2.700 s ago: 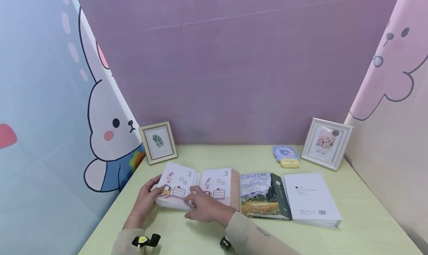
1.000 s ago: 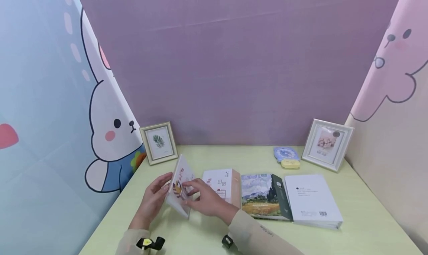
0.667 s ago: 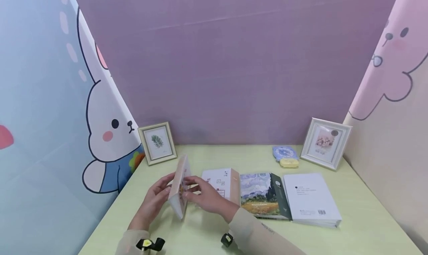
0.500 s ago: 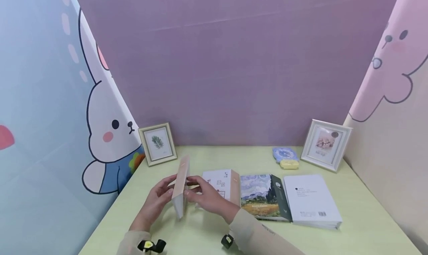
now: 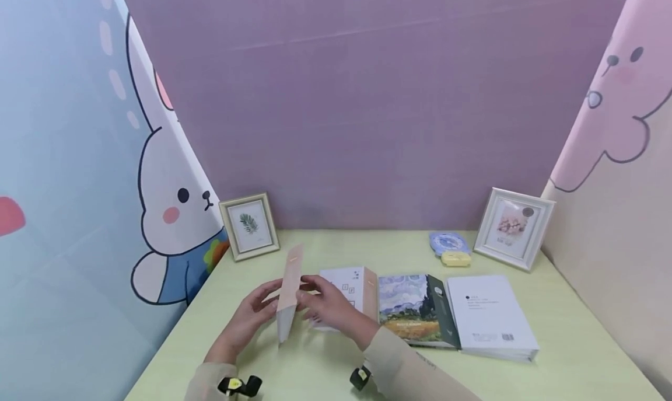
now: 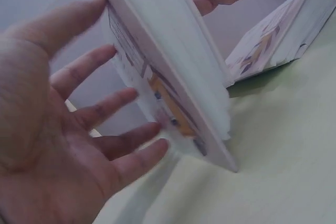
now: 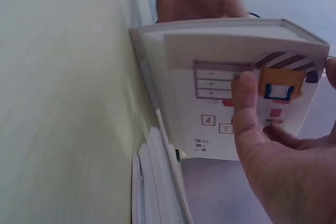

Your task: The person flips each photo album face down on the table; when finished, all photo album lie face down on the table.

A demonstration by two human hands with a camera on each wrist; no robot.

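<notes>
A photo album (image 5: 290, 284) with a pale pink spine stands on edge over the table, its spine turned up. My left hand (image 5: 247, 319) is at its left cover; in the left wrist view the spread fingers (image 6: 142, 163) reach that cover with their tips. On the opposite cover, drawn with a chest of drawers and a yellow armchair, the thumb and fingers of my right hand (image 5: 336, 310) rest. The right wrist view shows the thumb (image 7: 244, 90) against the drawing. Just right of the right hand lies a matching album (image 5: 370, 290), partly hidden by it.
A landscape-painting album (image 5: 409, 307) and a white album (image 5: 490, 313) lie in a row to the right. Behind stand a leaf-print frame (image 5: 249, 226) and a flower-print frame (image 5: 511, 229). A blue round item (image 5: 448, 243) and a yellow item (image 5: 455, 259) are at the back right.
The album between my hands has turned from cover facing me to spine facing up, and shifted slightly right. Both hands moved slightly right with it. The other albums stay put.
</notes>
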